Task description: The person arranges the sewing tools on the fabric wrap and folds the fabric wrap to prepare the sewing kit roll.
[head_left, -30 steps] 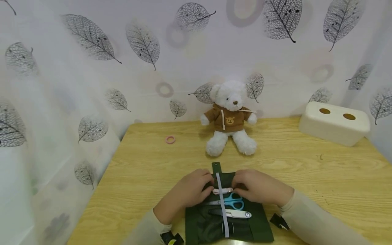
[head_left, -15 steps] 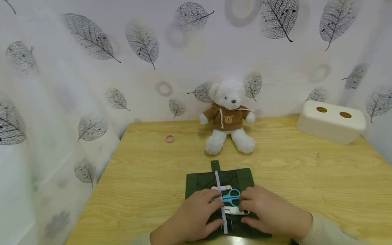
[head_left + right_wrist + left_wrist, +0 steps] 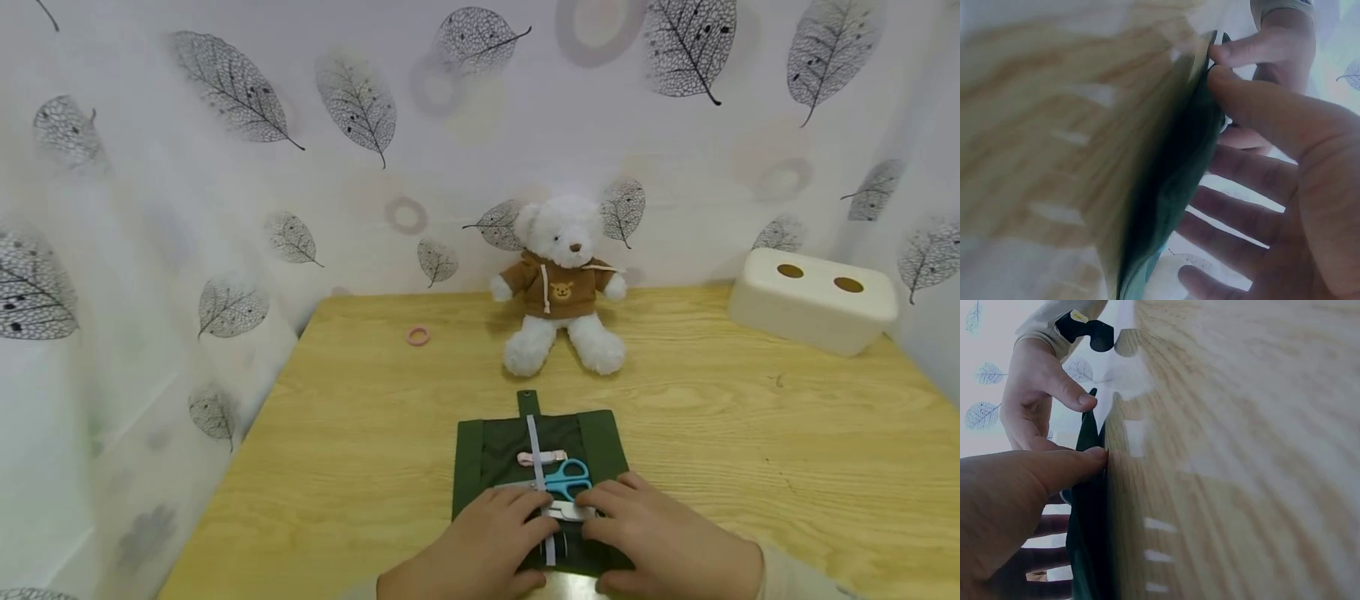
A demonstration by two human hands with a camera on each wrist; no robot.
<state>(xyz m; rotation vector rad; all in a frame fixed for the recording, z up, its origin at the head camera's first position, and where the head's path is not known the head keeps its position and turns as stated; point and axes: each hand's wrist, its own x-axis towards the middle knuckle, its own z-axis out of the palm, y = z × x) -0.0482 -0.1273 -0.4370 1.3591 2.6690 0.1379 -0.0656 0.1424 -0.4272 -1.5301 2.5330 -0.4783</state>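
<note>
A dark green fabric roll (image 3: 468,462) lies unrolled in the head view, its snap tab pointing away. Under its pale elastic strap (image 3: 533,437) sit a small pink-and-white item (image 3: 552,457), blue-handled scissors (image 3: 570,477), a white-handled tool (image 3: 567,510) and a dark round item (image 3: 558,546). My left hand (image 3: 487,537) grips the roll's near edge, thumb (image 3: 1088,459) at the rim and fingers over the top. From the other side my right hand (image 3: 660,533) holds that edge likewise, thumb (image 3: 1225,84) at the rim. Between the hands the cloth rises off the table in the wrist views.
A white teddy bear (image 3: 561,292) in a brown hoodie sits behind the roll. Left of it lies a pink ring (image 3: 417,336). At the back right stands a cream box (image 3: 813,300) with two round holes. A leaf-print curtain (image 3: 360,208) hangs behind the wooden table (image 3: 337,433).
Both hands have come back from the roll's far end, near the pink-and-white item, to its near edge, with thumbs now at the rim. Bear, ring and box stay put.
</note>
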